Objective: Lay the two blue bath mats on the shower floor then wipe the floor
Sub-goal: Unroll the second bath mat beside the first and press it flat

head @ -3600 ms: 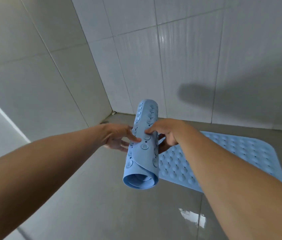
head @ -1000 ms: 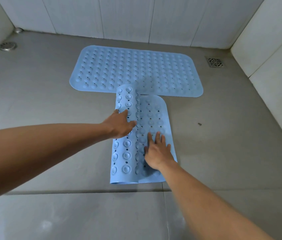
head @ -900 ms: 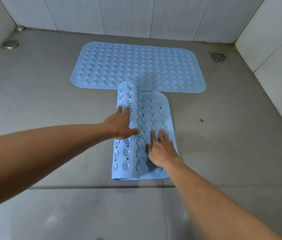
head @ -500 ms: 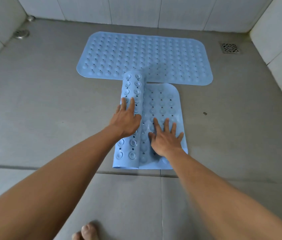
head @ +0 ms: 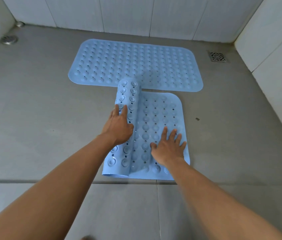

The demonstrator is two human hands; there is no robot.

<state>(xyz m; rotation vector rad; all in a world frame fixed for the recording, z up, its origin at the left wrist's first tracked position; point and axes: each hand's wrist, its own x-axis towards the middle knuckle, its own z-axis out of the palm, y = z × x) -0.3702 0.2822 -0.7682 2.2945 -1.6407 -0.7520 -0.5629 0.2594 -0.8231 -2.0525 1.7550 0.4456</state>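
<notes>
One blue bath mat (head: 136,64) lies flat across the grey shower floor (head: 32,118) near the back wall. A second blue mat (head: 159,116) lies in front of it, lengthwise toward me, with its right part flat and its left part still curled in a roll (head: 128,94). My left hand (head: 118,126) rests flat on the roll, fingers pointing away from me. My right hand (head: 168,147) presses the unrolled right part down with fingers spread. Neither hand grips anything.
A round drain (head: 8,39) sits at the back left and a square grated drain (head: 217,56) at the back right. White tiled walls close the back and right side. A small dark speck (head: 197,119) lies right of the second mat. A floor joint (head: 32,181) crosses near me.
The rolled mat went from held in the air to lying on the floor. Over the last second the roll has moved left and more of the mat lies flat; my right hand slid right.
</notes>
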